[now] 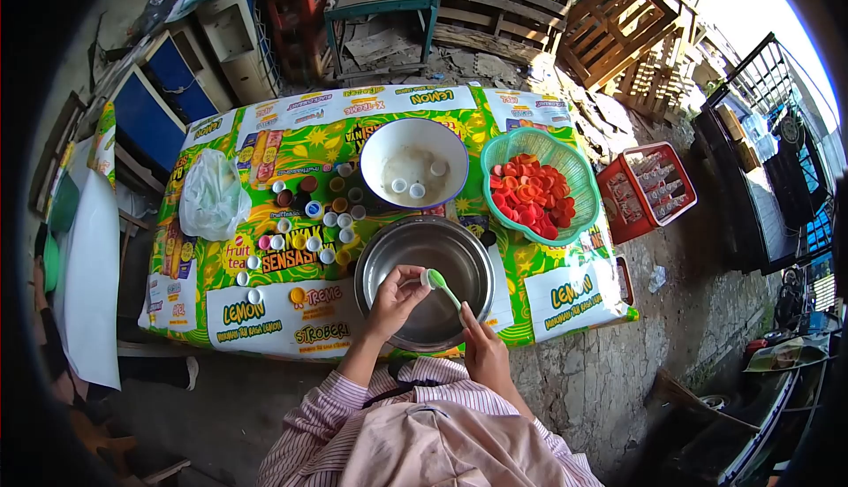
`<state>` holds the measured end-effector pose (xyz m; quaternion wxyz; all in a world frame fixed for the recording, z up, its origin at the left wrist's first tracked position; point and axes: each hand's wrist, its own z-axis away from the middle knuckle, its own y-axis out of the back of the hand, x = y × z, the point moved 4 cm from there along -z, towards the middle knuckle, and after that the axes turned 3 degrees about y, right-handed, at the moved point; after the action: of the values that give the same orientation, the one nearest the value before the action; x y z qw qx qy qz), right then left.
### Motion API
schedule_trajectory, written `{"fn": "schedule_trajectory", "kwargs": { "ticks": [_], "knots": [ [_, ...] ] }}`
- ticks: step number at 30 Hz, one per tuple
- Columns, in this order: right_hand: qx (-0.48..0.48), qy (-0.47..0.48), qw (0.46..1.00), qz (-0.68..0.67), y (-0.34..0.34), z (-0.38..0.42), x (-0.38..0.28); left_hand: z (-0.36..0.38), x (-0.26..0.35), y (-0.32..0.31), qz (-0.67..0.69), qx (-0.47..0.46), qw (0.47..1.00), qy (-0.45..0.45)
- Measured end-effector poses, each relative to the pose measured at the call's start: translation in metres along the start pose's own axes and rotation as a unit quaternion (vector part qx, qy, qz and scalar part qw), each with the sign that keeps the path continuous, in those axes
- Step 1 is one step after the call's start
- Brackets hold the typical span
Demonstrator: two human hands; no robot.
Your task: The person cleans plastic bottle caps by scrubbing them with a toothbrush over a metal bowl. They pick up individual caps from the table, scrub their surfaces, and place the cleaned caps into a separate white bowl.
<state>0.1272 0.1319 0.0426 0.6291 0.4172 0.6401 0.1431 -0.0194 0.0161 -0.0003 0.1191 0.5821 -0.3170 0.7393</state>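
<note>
Over the near part of a steel bowl (pixel 371 262), my left hand (pixel 397 300) pinches a small white cap (pixel 427 279). My right hand (pixel 484 346) is closed on a green-and-white brush (pixel 447 291), whose green head touches the cap. Behind the steel bowl stands a white bowl (pixel 384 153) with a blue rim and a few white caps inside. To its right, a green basket (pixel 496 153) holds many red caps (pixel 530 194). Loose caps (pixel 330 219) in white, yellow, brown and other colours lie left of the bowls.
A patterned cloth covers the table (pixel 238 310). A clear plastic bag (pixel 212 196) lies at its left. Beyond the right edge stands a red crate (pixel 649 188). Wooden pallets (pixel 503 1) and a green-framed stool (pixel 380 1) are behind the table.
</note>
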Motion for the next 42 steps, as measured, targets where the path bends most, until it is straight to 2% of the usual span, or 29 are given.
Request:
{"fn": "schedule_trajectory", "kwargs": {
  "ticks": [3, 5, 7, 9, 11, 12, 14, 15, 17, 19, 20, 21, 22, 23, 25, 27, 28, 29, 31, 33, 35, 37, 39, 41, 42],
  "knots": [
    [0.011, -0.041, 0.997, 0.059, 0.009, -0.002, 0.005, 0.003, 0.006, 0.0, 0.016, -0.001, 1.0, 0.01],
    [0.038, -0.023, 0.997, 0.058, 0.02, -0.003, 0.006, 0.008, 0.022, -0.003, -0.02, -0.008, 0.999, -0.027],
    [0.055, 0.012, 0.998, 0.036, 0.033, -0.002, -0.005, 0.017, 0.048, -0.01, -0.137, 0.0, 0.988, -0.074],
    [0.067, 0.011, 0.998, 0.011, 0.034, -0.001, -0.007, 0.017, 0.061, -0.014, -0.133, 0.01, 0.986, -0.099],
    [0.043, -0.005, 0.998, 0.04, 0.026, 0.002, 0.0, 0.015, 0.069, -0.017, -0.4, 0.004, 0.902, -0.165],
    [0.043, -0.006, 0.998, 0.039, 0.024, 0.007, 0.001, 0.016, 0.061, -0.016, -0.612, 0.016, 0.775, -0.159],
    [-0.006, -0.027, 0.991, 0.134, 0.019, 0.008, 0.006, 0.017, 0.055, -0.014, -0.591, 0.022, 0.792, -0.155],
    [-0.006, -0.028, 0.991, 0.133, 0.02, 0.007, 0.005, 0.018, 0.058, -0.016, -0.57, 0.026, 0.808, -0.147],
    [0.064, 0.0, 0.996, 0.06, 0.027, 0.01, 0.0, 0.019, 0.06, -0.018, -0.548, 0.04, 0.819, -0.164],
    [0.067, -0.006, 0.995, 0.071, 0.022, 0.012, 0.005, 0.012, 0.044, -0.013, -0.632, 0.011, 0.759, -0.156],
    [0.036, -0.014, 0.994, 0.103, 0.018, 0.014, 0.007, 0.012, 0.029, -0.003, -0.667, -0.031, 0.729, -0.148],
    [0.006, -0.019, 0.991, 0.135, 0.016, 0.013, 0.01, 0.011, 0.033, -0.006, -0.667, -0.028, 0.729, -0.152],
    [0.048, -0.002, 0.993, 0.107, 0.02, 0.016, 0.007, 0.012, 0.04, -0.008, -0.636, -0.023, 0.756, -0.154],
    [0.047, -0.005, 0.993, 0.105, 0.019, 0.016, 0.006, 0.015, 0.043, -0.008, -0.604, -0.02, 0.782, -0.152],
    [0.032, -0.037, 0.992, 0.118, 0.018, 0.016, 0.005, 0.014, 0.035, -0.004, -0.619, -0.036, 0.775, -0.118],
    [0.029, -0.05, 0.99, 0.129, 0.018, 0.014, 0.008, 0.007, 0.031, 0.0, -0.575, -0.02, 0.812, -0.099],
    [0.053, -0.037, 0.992, 0.106, 0.018, 0.016, 0.01, 0.0, 0.032, 0.001, -0.517, -0.038, 0.849, -0.099],
    [0.073, -0.027, 0.993, 0.083, 0.019, 0.021, 0.009, -0.008, 0.033, 0.003, -0.516, -0.038, 0.85, -0.096],
    [0.074, -0.032, 0.994, 0.075, 0.019, 0.021, 0.008, -0.036, 0.045, 0.006, -0.328, -0.058, 0.941, -0.066],
    [0.062, -0.043, 0.993, 0.089, 0.015, 0.021, 0.013, -0.083, 0.037, 0.017, -0.203, -0.059, 0.975, -0.069],
    [0.073, -0.035, 0.993, 0.087, 0.016, 0.021, 0.008, -0.13, 0.041, 0.025, -0.163, -0.04, 0.986, -0.02],
    [0.072, -0.048, 0.993, 0.084, 0.015, 0.025, 0.007, -0.181, 0.004, 0.057, -0.326, 0.094, 0.939, -0.056],
    [0.08, -0.052, 0.992, 0.077, 0.015, 0.029, 0.005, -0.184, 0.013, 0.058, -0.369, 0.097, 0.924, -0.032],
    [0.081, -0.057, 0.993, 0.066, 0.015, 0.03, 0.004, -0.154, 0.049, 0.049, -0.249, 0.089, 0.946, -0.185],
    [0.083, -0.068, 0.992, 0.068, 0.015, 0.032, 0.004, -0.14, 0.058, 0.057, -0.212, 0.084, 0.956, -0.187]
  ]
}}
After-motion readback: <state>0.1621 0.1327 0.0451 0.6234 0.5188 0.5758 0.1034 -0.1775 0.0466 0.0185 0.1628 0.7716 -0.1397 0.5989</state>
